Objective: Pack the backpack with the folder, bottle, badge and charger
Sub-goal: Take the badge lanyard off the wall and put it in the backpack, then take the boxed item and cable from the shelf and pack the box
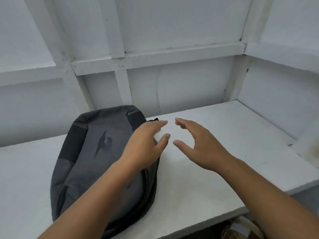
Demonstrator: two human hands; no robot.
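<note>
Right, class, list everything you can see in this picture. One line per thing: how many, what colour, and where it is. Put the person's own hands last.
backpack: one, grey with darker panels, lying flat on the left part of the shelf
shelf: one, white, running across the middle of the view, bearing the backpack
wall: white, panelled with raised beams, behind the shelf and on both sides
patterned thing: one, reddish and pale, below the shelf's front edge at bottom right; too little shows to name it
left hand: one, fingers straight, over the backpack's right edge; cannot tell if it touches
right hand: one, fingers spread, holding nothing, above bare shelf right of the backpack
</note>
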